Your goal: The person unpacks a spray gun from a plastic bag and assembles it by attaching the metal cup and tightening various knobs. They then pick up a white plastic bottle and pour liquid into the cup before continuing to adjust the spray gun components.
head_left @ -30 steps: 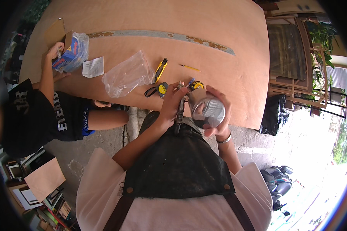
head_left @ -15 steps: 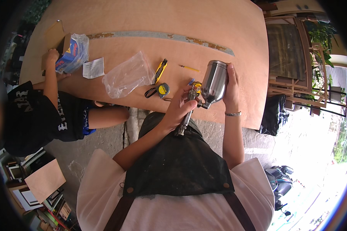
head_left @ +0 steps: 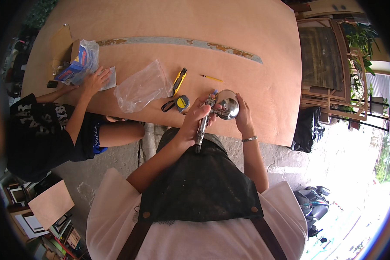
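Observation:
A shiny metal spray gun (head_left: pixel 200 136) with a rounded silver cup (head_left: pixel 227 105) is between my hands, above the table's near edge. My left hand (head_left: pixel 192 123) is wrapped round its handle. At the cup's right side, my right hand (head_left: pixel 244 115) grips it with curled fingers. The cup's rounded end faces me, so its far end is hidden. Just left of the gun lie a yellow tape measure (head_left: pixel 182 102) with a black strap and a yellow and black utility knife (head_left: pixel 179 82). A yellow pencil (head_left: pixel 213 79) lies beyond the gun.
A clear plastic bag (head_left: pixel 138 93) and a long, rust-flaked metal strip (head_left: pixel 169 40) lie on the wooden tabletop (head_left: pixel 255 26). At left, a co-worker's hand (head_left: pixel 99 79) rests on folded paper (head_left: pixel 111 81) beside a blue box (head_left: pixel 77 68) in plastic. A black bag (head_left: pixel 307 130) hangs by the right edge.
My hands have tipped the spray gun so its cup, side-on before, points its rounded end at me. My right hand has shifted left and nearer. The co-worker's hand has moved from box to paper.

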`<state>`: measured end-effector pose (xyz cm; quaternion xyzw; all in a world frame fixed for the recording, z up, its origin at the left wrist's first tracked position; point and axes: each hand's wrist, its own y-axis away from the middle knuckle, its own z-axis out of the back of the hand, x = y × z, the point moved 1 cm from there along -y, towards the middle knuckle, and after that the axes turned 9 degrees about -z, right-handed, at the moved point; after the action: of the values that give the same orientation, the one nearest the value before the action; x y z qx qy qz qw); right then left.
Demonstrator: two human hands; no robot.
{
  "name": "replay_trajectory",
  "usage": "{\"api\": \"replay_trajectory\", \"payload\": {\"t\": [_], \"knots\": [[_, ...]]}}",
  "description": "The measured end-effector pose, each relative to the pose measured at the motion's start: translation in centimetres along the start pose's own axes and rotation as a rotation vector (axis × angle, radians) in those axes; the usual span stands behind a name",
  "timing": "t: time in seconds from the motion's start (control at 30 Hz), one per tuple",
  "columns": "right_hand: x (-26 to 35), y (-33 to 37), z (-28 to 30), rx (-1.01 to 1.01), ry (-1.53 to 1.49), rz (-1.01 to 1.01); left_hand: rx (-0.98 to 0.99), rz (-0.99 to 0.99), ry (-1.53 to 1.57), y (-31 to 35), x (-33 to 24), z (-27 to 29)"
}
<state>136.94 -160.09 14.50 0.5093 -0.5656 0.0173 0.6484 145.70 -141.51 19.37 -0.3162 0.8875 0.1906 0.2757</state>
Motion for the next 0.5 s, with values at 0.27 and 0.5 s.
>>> {"api": "replay_trajectory", "payload": {"t": [0.27, 0.5], "knots": [[-0.1, 1.8, -0.2, 0.017, 0.334, 0.506, 0.003, 0.045, 0.074, -0.5, 0.3, 0.6], [0.9, 2.3, 0.7, 0.212, 0.871, 0.673, -0.099, -0.003, 0.044, -0.9, 0.1, 0.7]]}}
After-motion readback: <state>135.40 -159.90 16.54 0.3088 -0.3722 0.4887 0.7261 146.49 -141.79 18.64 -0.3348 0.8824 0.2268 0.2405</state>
